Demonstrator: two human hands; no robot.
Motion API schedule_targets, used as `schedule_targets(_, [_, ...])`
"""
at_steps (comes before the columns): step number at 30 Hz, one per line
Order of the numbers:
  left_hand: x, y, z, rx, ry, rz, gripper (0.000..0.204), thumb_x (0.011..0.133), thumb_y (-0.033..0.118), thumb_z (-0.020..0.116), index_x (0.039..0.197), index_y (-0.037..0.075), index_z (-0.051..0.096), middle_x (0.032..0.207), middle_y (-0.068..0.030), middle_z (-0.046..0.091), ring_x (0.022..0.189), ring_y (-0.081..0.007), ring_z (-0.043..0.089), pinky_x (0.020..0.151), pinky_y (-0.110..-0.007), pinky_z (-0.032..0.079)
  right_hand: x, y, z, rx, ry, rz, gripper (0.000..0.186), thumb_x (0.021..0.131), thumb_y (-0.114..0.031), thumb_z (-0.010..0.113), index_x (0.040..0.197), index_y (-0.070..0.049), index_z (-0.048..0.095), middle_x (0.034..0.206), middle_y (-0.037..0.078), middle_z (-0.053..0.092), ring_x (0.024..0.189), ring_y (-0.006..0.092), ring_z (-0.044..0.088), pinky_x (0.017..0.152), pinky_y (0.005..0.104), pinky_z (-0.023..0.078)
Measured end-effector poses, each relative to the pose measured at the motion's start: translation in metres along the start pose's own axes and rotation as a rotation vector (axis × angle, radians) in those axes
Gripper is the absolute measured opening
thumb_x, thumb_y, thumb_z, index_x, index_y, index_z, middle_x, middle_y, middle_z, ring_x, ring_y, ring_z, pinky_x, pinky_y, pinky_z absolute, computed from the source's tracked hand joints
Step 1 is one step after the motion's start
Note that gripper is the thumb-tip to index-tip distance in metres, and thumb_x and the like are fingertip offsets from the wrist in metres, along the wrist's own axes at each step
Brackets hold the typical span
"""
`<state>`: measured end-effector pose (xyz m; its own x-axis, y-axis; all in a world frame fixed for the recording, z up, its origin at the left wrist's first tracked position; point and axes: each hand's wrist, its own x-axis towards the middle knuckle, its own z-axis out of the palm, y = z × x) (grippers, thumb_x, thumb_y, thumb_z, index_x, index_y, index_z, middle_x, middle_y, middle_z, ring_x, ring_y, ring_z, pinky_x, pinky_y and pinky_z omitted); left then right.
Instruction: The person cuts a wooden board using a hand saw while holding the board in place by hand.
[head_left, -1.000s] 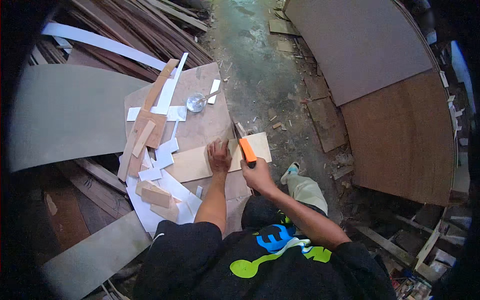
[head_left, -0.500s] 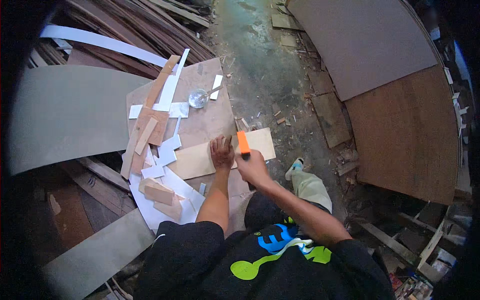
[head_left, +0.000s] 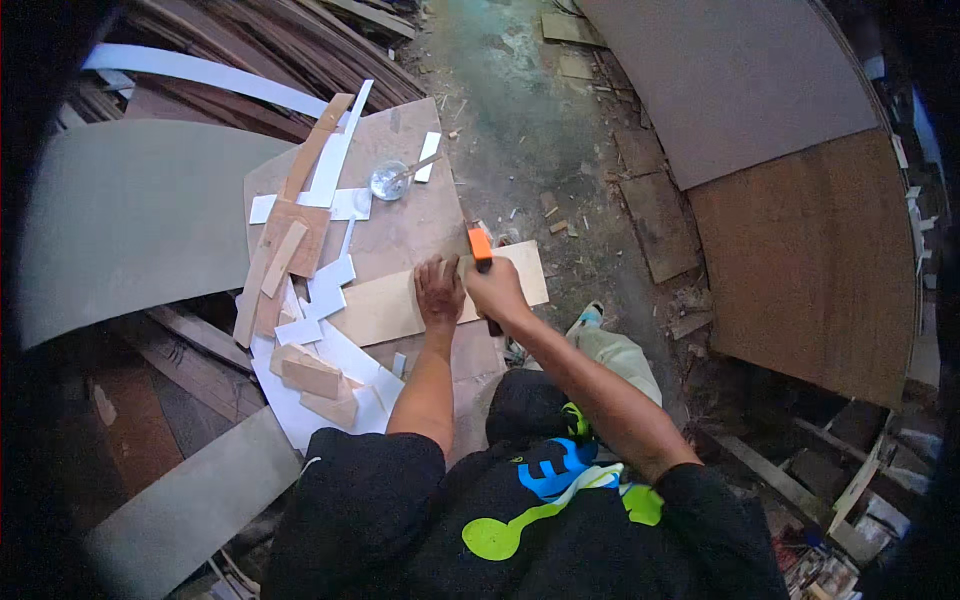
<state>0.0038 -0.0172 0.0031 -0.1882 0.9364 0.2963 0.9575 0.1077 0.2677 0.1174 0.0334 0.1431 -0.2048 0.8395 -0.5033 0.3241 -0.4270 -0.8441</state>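
Note:
A long pale wooden board (head_left: 385,308) lies across the brown work sheet, its right end sticking out past the sheet's edge. My left hand (head_left: 439,290) rests on top of the board, fingers spread, pressing against it. Close to its right, my right hand (head_left: 497,288) is wrapped round an orange-and-black hand tool (head_left: 481,245). The orange end shows beyond the fist, over the board, and a dark part shows below it. Its working end is hidden, so I cannot tell its kind.
On the brown sheet (head_left: 390,130) stand a clear container (head_left: 389,181) with a stick across it, white strips (head_left: 335,165) and wood offcuts (head_left: 312,372). A large grey panel (head_left: 140,215) lies at left. Big brown panels (head_left: 800,270) lean at right, beside a scrap-littered floor (head_left: 510,90).
My right hand has moved forward, away from me, with the tool across the board. My left hand keeps its place on the board. The whole view has shifted slightly.

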Motion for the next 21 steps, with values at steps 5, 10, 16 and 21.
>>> schedule_targets(5, [-0.004,-0.001,-0.003,0.007,-0.008,-0.040,0.034,0.076,0.014,0.060,0.109,0.015,0.057,0.108,-0.0098,0.051,0.104,-0.0270,0.048,0.097,-0.043,0.034,-0.038,-0.052,-0.029,0.199,-0.147,0.203,0.021,0.081,-0.019,0.055,0.070,-0.002,0.050,0.051,0.004,0.046,0.037,0.0147,0.046,0.036,0.0306,0.037])
schedule_targets(10, [-0.002,-0.005,0.004,0.028,0.051,0.012,0.034,0.074,0.012,0.062,0.108,0.015,0.057,0.105,-0.0085,0.052,0.103,-0.0253,0.048,0.097,-0.041,0.035,0.022,-0.066,-0.018,0.134,-0.179,0.195,0.022,0.081,-0.018,0.059,0.073,-0.001,0.048,0.053,0.003,0.045,0.041,0.0143,0.048,0.038,0.0309,0.040])
schedule_targets(16, [-0.005,-0.002,0.000,0.045,0.027,-0.029,0.033,0.073,0.012,0.063,0.106,0.016,0.059,0.104,-0.0077,0.053,0.103,-0.0242,0.049,0.097,-0.040,0.035,0.006,-0.063,-0.042,0.345,-0.375,0.154,0.016,0.081,-0.014,0.061,0.081,-0.002,0.049,0.059,0.004,0.049,0.044,0.0126,0.050,0.040,0.0292,0.044])
schedule_targets(21, [-0.007,-0.007,0.006,0.032,0.065,0.002,0.034,0.074,0.012,0.062,0.107,0.017,0.059,0.105,-0.0077,0.053,0.103,-0.0241,0.048,0.097,-0.040,0.035,0.009,-0.049,-0.035,0.342,-0.276,-0.069,0.022,0.084,-0.014,0.061,0.095,-0.001,0.047,0.064,0.006,0.052,0.049,0.0149,0.056,0.045,0.0303,0.050])
